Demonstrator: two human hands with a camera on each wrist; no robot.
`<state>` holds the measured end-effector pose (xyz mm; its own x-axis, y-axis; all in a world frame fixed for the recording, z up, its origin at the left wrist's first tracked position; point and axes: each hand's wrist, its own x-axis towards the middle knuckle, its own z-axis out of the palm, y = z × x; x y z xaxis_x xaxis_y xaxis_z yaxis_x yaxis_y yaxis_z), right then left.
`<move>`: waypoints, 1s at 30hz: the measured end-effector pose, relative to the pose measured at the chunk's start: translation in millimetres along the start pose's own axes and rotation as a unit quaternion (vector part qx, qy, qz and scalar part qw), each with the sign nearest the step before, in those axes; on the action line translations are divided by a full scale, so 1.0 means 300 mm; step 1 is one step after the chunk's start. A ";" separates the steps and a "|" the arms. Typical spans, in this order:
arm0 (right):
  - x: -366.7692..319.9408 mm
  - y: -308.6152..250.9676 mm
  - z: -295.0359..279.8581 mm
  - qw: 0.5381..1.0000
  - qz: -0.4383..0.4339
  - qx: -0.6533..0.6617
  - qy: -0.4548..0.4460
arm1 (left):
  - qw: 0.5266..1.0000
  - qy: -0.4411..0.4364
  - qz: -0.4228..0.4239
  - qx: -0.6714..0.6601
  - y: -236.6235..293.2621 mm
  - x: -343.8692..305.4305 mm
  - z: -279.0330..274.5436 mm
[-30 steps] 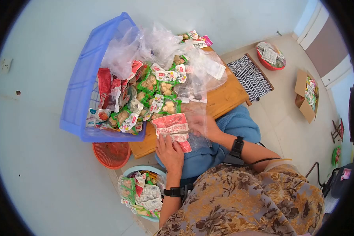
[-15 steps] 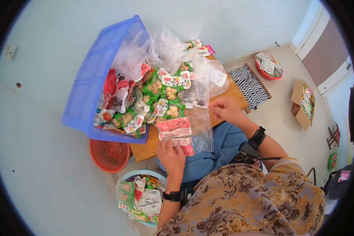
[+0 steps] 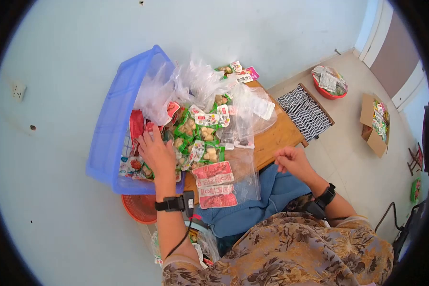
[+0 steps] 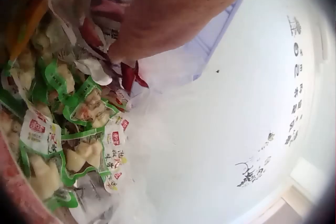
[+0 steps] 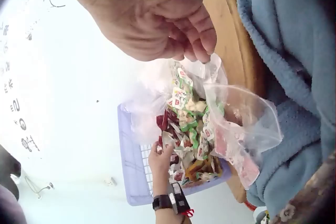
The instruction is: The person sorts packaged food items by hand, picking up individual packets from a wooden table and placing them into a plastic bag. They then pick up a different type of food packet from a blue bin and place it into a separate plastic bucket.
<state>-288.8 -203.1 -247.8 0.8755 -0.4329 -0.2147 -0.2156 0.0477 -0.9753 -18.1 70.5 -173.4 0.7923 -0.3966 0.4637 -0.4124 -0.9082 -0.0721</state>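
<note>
My left hand (image 3: 158, 155) reaches into the blue plastic basket (image 3: 107, 131), its fingers spread over red-and-white snack packets. In the left wrist view, the thumb side lies right at a dark red packet (image 4: 127, 77); the other fingertips are hidden. Green-edged packets (image 3: 209, 133) of pale pieces are heaped beside this hand. My right hand (image 3: 294, 161) hovers by the table's edge, fingers loosely curled and holding nothing. Between the hands, a clear plastic bag (image 3: 248, 186) lies partly over a blue cloth (image 3: 271, 190), with red-and-white packets (image 3: 214, 174) at its left side.
Crumpled clear bags (image 3: 202, 86) cover the back of the wooden table (image 3: 267, 148). Below the basket sits an orange-red colander (image 3: 140, 209), near a light-blue basin of packets. A striped stool (image 3: 304, 112), a red basin (image 3: 329, 93) and a cardboard box (image 3: 374, 140) stand on the floor.
My left hand has left the red-and-white packets by the clear bag and moved up into the basket. The right hand has let go of the bag's edge and drawn back to the right.
</note>
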 end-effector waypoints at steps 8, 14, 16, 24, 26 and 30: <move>-0.056 0.063 -0.102 0.998 0.062 0.008 0.024 | 0.993 -0.108 -0.018 0.039 -0.035 0.181 0.175; -0.062 0.086 -0.113 0.997 0.071 0.014 0.031 | 0.997 -0.039 -0.049 0.033 -0.046 0.205 0.240; -0.059 0.078 -0.113 0.997 0.066 0.010 0.027 | 0.996 -0.066 -0.057 0.035 -0.042 0.206 0.175; -0.045 0.060 -0.077 0.999 0.050 0.007 0.014 | 0.999 -0.012 -0.050 0.017 -0.039 0.172 -0.072; -0.045 0.054 -0.065 0.999 0.049 0.005 0.009 | 0.997 -0.002 -0.075 0.006 -0.030 0.147 -0.144; -0.040 0.070 -0.053 0.999 0.051 0.002 0.000 | 0.990 0.045 -0.087 -0.097 -0.002 0.084 -0.260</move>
<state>-310.6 -211.3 -264.9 0.8495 -0.4248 -0.3129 -0.3016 0.0956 -0.9486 -32.8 71.5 -92.7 0.8193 -0.2150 0.5316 -0.3587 -0.9154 0.1826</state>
